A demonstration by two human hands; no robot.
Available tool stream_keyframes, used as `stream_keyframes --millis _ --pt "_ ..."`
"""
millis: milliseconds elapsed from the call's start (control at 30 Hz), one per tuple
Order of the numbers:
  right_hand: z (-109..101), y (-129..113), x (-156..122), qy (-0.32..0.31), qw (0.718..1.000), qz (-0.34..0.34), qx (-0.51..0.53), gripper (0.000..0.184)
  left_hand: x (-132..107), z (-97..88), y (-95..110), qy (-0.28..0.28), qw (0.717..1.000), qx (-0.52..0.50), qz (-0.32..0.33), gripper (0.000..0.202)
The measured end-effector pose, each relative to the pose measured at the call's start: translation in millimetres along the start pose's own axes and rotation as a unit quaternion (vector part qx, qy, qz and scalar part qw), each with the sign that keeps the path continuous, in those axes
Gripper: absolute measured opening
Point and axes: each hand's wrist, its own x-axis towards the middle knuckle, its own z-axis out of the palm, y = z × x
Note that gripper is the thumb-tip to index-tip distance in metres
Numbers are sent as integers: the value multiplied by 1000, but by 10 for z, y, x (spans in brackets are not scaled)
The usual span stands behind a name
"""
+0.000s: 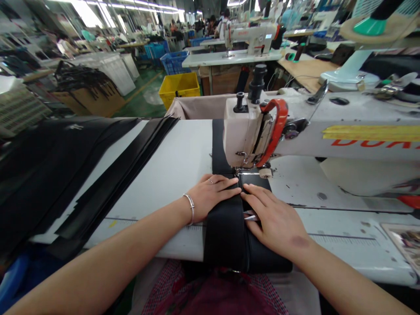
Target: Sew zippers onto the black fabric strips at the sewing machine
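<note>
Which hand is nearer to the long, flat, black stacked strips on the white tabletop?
Left. The left hand lies right of the strips; the right hand is farther right.

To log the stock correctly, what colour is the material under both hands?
The leather-like material is black, best seen in the head view.

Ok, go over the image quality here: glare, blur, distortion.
Head view: bright patches overhead at upper left blow out to white; black pieces at far left smear with blur; the distant background is soft; left hand, right hand and sewing machine look fairly sharp; outer edges look stretched, as if wide-angle.
</note>
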Motion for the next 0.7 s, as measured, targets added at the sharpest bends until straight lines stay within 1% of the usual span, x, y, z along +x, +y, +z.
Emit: stream_keyframes --millis 133,333,533,700 --pt "10 -2 -2 5 1000 2 6 49 -4 -14 10 6 1000 -4 -1 61" --pt "-6 6 12 19 1000 -16 19 50 -25 -2 49 14 1000 -12 -9 66" --pt "-57 18 37 2 1000 -23 4 46 -23 10 58 27 999 -7 -25 65" --pt "-31 60 74 -1 1000 -24 0 49 3 16 30 28 999 1 -32 68"
